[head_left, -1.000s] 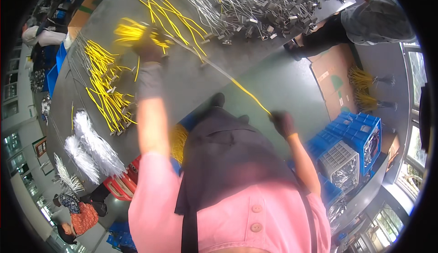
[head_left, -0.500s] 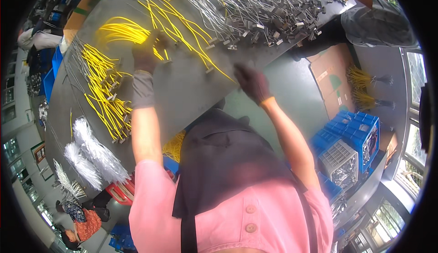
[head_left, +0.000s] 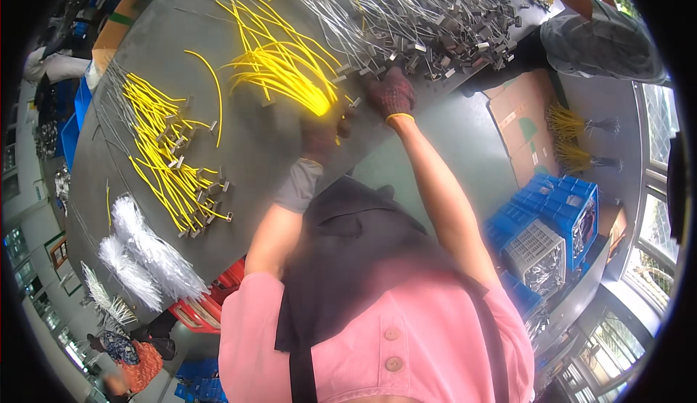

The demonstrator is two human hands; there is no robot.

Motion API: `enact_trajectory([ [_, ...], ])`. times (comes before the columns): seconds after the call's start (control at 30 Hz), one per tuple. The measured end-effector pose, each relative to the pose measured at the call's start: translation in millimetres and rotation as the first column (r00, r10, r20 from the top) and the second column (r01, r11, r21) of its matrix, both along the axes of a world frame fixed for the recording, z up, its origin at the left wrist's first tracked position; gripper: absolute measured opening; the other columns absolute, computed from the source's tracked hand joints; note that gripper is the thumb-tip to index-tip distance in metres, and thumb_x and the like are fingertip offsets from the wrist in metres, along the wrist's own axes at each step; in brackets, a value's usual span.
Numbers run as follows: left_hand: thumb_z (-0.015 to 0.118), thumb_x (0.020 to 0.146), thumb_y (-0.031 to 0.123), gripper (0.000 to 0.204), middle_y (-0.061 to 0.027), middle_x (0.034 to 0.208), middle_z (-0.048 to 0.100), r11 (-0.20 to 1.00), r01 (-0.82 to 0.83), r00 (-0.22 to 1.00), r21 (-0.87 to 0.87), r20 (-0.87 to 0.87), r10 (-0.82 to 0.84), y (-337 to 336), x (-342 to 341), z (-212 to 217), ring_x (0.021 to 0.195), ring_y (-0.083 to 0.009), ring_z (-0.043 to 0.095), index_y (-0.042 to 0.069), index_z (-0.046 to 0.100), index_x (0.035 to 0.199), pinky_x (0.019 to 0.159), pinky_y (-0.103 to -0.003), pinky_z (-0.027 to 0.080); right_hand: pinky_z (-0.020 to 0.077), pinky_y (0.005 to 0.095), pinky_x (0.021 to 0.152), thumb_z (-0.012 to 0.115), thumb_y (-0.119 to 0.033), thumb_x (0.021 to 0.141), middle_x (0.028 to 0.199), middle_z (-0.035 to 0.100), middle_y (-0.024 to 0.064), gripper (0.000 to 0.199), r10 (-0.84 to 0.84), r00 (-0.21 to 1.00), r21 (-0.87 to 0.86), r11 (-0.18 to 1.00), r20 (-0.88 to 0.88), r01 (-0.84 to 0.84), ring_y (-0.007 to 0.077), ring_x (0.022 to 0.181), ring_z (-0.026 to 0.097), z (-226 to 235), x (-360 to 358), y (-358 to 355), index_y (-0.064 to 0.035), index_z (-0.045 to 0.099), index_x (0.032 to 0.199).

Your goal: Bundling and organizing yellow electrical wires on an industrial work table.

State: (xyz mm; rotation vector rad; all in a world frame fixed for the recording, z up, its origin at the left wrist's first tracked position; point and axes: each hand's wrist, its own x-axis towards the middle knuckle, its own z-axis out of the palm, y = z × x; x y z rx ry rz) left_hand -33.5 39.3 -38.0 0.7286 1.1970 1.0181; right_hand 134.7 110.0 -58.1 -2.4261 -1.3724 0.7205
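Observation:
My left hand [head_left: 321, 136], in a dark glove with a grey cuff, is closed round the lower end of a bundle of yellow cables [head_left: 283, 76]. The bundle fans out to the upper left, over other loose yellow cables on the dark table. My right hand [head_left: 393, 96], in a dark reddish glove, has its fingers curled at the near edge of a heap of small metal blocks [head_left: 435, 36] with thin grey wires. What its fingertips hold is hidden. A single yellow cable [head_left: 217, 91] lies left of the bundle.
More yellow cables with metal ends [head_left: 156, 145] lie on the table [head_left: 250, 178] at left. White strand bundles [head_left: 149, 250] sit at its near left edge. Blue crates [head_left: 559, 203] and a cardboard sheet [head_left: 517, 123] stand at right. Another person [head_left: 599, 40] is at far right.
My left hand has moved right with the yellow bundle, towards my right hand. The right hand has moved away from me to the heap's edge. A single yellow cable now shows apart at left.

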Motion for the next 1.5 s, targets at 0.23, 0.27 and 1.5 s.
enact_trajectory([
  [0.23, 0.07, 0.096, 0.02, 0.027, -0.0143, 0.089, 0.073, 0.966, 0.013, 0.985, -0.259, 0.167, 0.031, -8.5, 46.2, -33.8, 0.058, -0.021, 0.067, 0.0, 0.065, 0.113, 0.056, -0.035, 0.059, 0.056, 0.0473, 0.081, 0.067, -0.029, 0.089, 0.102, 0.073, 0.0178, 0.029, 0.216, 0.961, 0.196, 0.964, -0.172, -0.181, 0.0409, 0.093, 0.071, -10.5, 47.2, -79.9, -0.0115, 0.069, 0.112],
  [0.27, 0.072, 0.094, 0.016, 0.025, -0.0153, 0.09, 0.072, 0.965, 0.003, 0.972, -0.261, 0.229, 0.059, -9.1, 54.0, -36.9, 0.065, -0.0269, 0.071, 0.0, 0.063, 0.11, 0.061, -0.04, 0.063, 0.0558, 0.0464, 0.079, 0.067, -0.027, 0.092, 0.1, 0.073, 0.0178, 0.026, 0.279, 0.929, 0.309, 0.93, -0.241, -0.199, 0.04, 0.092, 0.071, -5.7, 55.1, -97.2, -0.0122, 0.069, 0.113],
  [1.5, 0.065, 0.101, 0.02, 0.023, -0.0123, 0.096, 0.071, 0.996, -0.084, 0.962, 0.017, 0.263, 0.076, -69.3, 130.3, -8.1, 0.083, -0.027, 0.073, 0.001, 0.065, 0.114, 0.076, -0.045, 0.064, 0.0548, 0.0465, 0.085, 0.057, -0.013, 0.094, 0.108, 0.072, 0.0247, 0.026, 0.306, 0.882, -0.243, 0.881, -0.359, -0.405, 0.0429, 0.102, 0.069, -0.3, 286.4, -537.4, -0.0031, 0.07, 0.115],
])
